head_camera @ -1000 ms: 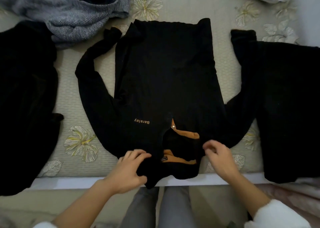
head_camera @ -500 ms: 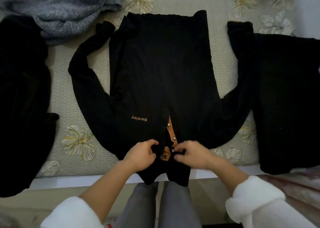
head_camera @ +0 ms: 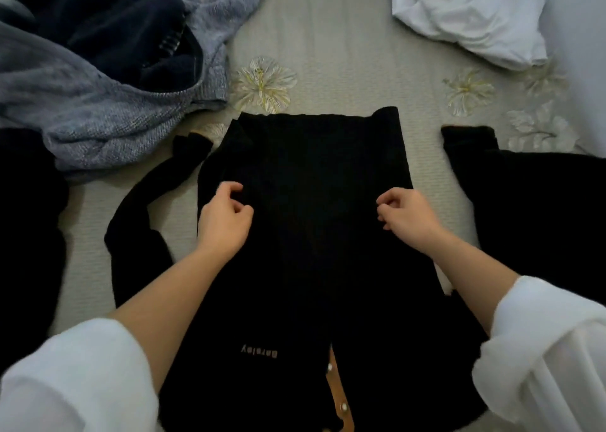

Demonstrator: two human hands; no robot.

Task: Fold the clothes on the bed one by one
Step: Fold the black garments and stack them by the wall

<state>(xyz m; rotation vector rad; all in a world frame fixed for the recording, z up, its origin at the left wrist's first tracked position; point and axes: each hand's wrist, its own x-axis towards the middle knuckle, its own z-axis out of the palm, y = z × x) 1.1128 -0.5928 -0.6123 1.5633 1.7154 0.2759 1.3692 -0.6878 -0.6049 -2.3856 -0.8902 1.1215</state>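
1. Two bare hands rest on a black sweater (head_camera: pixel 311 169) spread flat on the bed (head_camera: pixel 328 54), with its hem at the far side and its collar end nearest the person.
2. The left hand (head_camera: pixel 224 221) sits at the sweater's left edge, partway up the body. Its fingers are curled and the thumb is drawn toward the index finger. Against the dark fabric, I cannot tell whether any cloth is pinched.
3. The right hand (head_camera: pixel 406 218) sits at the sweater's right edge, level with the left hand. Its fingers are likewise curled inward, and I cannot tell whether it grips anything.
4. The sweater's sleeve (head_camera: pixel 137 235) on the left bows outward over the bedspread, with its cuff near a grey knit garment (head_camera: pixel 98 110).
5. Pale lettering (head_camera: pixel 259 353) reads upside down on the chest, beside a tan placket (head_camera: pixel 337 395) with small pale buttons.
6. A navy garment (head_camera: pixel 114 28) lies on the grey knit.
7. A white cloth (head_camera: pixel 475 15) lies at the far right.
8. Other black garments lie at the left (head_camera: pixel 26 218) and right (head_camera: pixel 541 218) of the sweater.
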